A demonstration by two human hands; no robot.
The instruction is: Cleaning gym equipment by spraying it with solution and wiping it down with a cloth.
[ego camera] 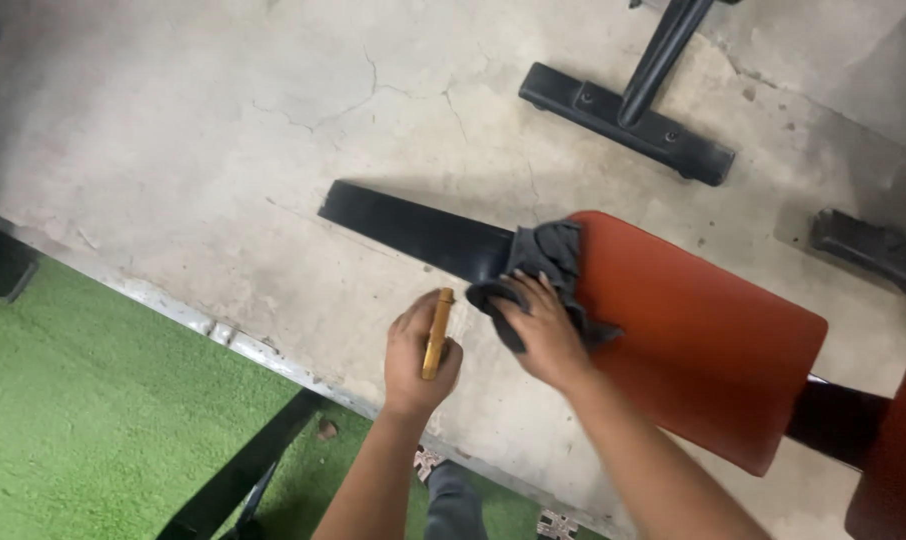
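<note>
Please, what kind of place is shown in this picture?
Probably a gym. A red padded bench seat sits on a black metal frame, another black equipment base stands on the cracked concrete floor, and green artificial turf lies beside it.

No packages, labels, signs or screens show anywhere in the view.
</note>
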